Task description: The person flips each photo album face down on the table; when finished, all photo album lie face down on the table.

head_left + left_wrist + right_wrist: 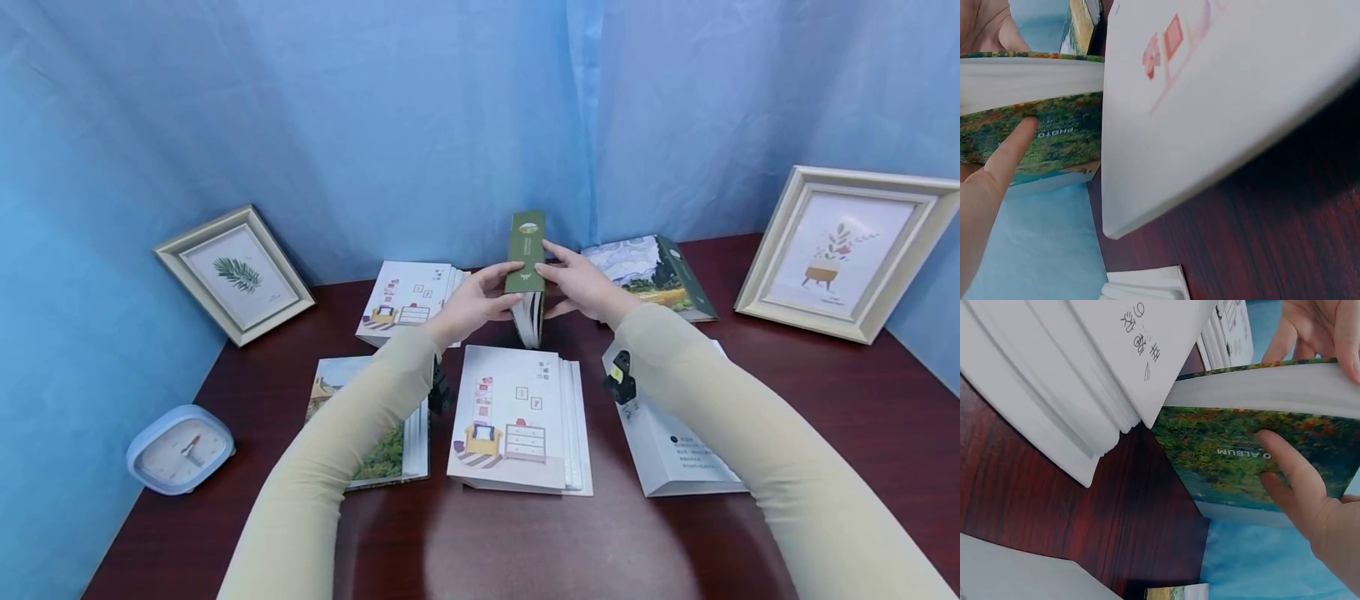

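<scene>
A photo album (527, 267) with a green spine stands upright on its edge at the middle of the dark red table (825, 417). My left hand (491, 287) grips it from the left, thumb laid over the spine. My right hand (570, 279) holds it from the right. In the left wrist view a left finger (1010, 156) presses the album's flowery painted cover (1054, 137). In the right wrist view the right fingers (1291, 475) lie on the same kind of cover (1229, 450), with the left hand (1316, 325) above the white page block.
Flat on the table lie a white album with a room drawing (517, 417), a second one (408, 300), a landscape album (375, 433), a white one (675, 442) and a painted one (652, 271). Picture frames (236, 271) (847, 250) lean on the blue curtain. A blue clock (180, 448) sits at left.
</scene>
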The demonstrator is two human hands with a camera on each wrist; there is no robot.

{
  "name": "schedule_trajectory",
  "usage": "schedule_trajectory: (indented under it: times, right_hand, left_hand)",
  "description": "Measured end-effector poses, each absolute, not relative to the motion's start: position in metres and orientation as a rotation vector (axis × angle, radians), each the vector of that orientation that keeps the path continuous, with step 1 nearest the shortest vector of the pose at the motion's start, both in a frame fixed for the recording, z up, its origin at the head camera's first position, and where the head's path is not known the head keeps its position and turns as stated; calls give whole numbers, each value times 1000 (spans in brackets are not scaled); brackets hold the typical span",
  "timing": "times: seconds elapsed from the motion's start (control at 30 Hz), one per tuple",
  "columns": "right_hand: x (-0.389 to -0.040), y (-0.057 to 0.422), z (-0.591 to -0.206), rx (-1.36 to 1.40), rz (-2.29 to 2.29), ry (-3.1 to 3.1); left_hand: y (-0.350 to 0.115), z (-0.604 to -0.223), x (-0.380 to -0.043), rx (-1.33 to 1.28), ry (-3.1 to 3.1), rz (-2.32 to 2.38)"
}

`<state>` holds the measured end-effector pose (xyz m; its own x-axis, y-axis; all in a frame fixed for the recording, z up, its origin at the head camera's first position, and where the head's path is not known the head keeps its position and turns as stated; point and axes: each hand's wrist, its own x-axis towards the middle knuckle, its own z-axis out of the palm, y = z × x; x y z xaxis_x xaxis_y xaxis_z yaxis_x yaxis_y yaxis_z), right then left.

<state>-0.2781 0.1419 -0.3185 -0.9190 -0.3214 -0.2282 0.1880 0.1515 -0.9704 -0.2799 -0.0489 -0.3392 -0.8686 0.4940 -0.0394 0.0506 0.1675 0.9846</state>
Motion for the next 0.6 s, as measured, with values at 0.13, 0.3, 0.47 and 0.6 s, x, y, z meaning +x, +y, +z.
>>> schedule_trajectory:
  times: [0.13,0.3,0.47,0.6]
  right_hand:
    - [-276,144,-321,-111,-1888,1984]
    - [-278,146,-332,-86,-1990,1911]
    - [-280,148,-337,-71,-2050,1858]
    - [-282,150,-336,-35,-2112,1817]
  left_hand:
    - [-45,-338,-278,528,2172,1714]
    - [-45,-339,-278,582,2212,1664]
    - [-48,-340,-281,608,2234,1628]
    - [-48,-341,-284,601,2311,1517]
